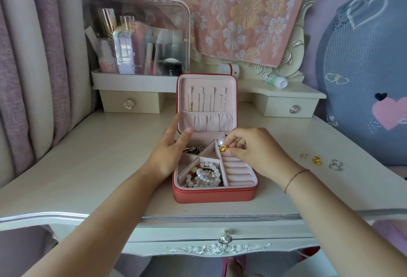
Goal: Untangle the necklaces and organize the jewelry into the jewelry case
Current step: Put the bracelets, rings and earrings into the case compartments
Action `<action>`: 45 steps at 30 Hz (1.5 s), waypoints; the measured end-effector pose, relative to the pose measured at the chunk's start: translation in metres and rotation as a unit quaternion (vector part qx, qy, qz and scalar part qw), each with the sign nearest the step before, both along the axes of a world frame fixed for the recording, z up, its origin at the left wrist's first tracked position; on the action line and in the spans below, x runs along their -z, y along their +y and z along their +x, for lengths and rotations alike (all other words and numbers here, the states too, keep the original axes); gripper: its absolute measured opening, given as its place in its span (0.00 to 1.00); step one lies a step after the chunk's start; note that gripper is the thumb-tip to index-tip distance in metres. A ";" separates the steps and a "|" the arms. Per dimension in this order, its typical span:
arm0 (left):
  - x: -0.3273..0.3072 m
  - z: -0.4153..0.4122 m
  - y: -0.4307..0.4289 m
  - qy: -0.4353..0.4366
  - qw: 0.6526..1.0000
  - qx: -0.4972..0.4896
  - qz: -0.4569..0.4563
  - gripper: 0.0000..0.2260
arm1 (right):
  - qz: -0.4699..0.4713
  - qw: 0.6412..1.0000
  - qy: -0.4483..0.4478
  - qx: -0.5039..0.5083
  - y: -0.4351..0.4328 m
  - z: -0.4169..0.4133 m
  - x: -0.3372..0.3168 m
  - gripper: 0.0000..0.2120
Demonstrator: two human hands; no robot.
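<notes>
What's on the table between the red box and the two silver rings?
A tiny silver ring and a little gold piece, seen from the head camera.

Gold charm (224, 149) partly hidden by right hand (253, 151).

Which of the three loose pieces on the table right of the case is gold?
The middle piece, gold, lying between the small silver ring and the larger silver rings.
</notes>
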State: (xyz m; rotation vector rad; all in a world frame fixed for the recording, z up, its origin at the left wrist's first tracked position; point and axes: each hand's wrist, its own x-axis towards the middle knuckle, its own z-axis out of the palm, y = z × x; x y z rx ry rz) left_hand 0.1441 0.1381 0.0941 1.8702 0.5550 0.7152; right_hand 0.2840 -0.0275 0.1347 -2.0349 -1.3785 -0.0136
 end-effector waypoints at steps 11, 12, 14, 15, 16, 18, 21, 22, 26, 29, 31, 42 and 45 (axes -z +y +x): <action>0.001 0.000 0.002 0.004 1.000 0.001 -0.002 0.29 | 0.017 0.999 -0.041 0.016 0.004 -0.002 0.007 0.06; 0.001 0.001 0.002 0.004 1.000 0.002 -0.003 0.30 | 0.021 0.999 -0.037 0.011 0.003 -0.001 0.008 0.07; 0.000 0.000 0.002 -0.002 1.000 0.006 -0.008 0.35 | 0.045 0.999 -0.026 -0.005 -0.001 -0.001 0.012 0.08; 0.001 0.000 0.002 -0.004 1.000 0.008 -0.008 0.37 | 0.066 0.998 -0.022 -0.006 -0.005 0.001 0.013 0.08; 0.001 0.000 0.003 -0.005 1.000 0.010 -0.009 0.37 | 0.092 0.995 -0.021 0.007 -0.011 0.005 0.014 0.08; 0.003 0.001 0.005 -0.012 1.000 0.015 -0.019 0.32 | 0.138 0.987 -0.029 0.075 -0.028 0.022 0.013 0.08; 0.006 0.002 0.009 -0.032 0.998 0.032 -0.039 0.26 | 0.123 0.971 -0.045 0.198 -0.069 0.062 0.011 0.07; 0.007 0.002 0.009 -0.033 0.998 0.031 -0.037 0.28 | 0.097 0.967 -0.049 0.230 -0.083 0.073 0.013 0.07; 0.007 0.002 0.011 -0.021 0.999 0.025 -0.016 0.36 | -0.010 0.953 -0.057 0.297 -0.115 0.089 0.027 0.07; 0.006 0.003 0.011 -0.026 0.999 0.023 -0.021 0.36 | -0.036 0.952 -0.064 0.297 -0.118 0.088 0.031 0.04; 0.005 0.003 0.007 -0.027 0.999 0.013 -0.016 0.34 | -0.051 0.953 -0.061 0.294 -0.117 0.089 0.030 0.03; 0.008 0.004 0.010 -0.038 0.998 0.030 -0.033 0.39 | 0.142 0.969 0.202 0.020 -0.060 0.032 -0.001 0.08; 0.005 0.003 0.007 -0.040 0.998 0.023 -0.032 0.40 | 0.120 0.980 0.160 0.000 -0.030 0.019 0.000 0.08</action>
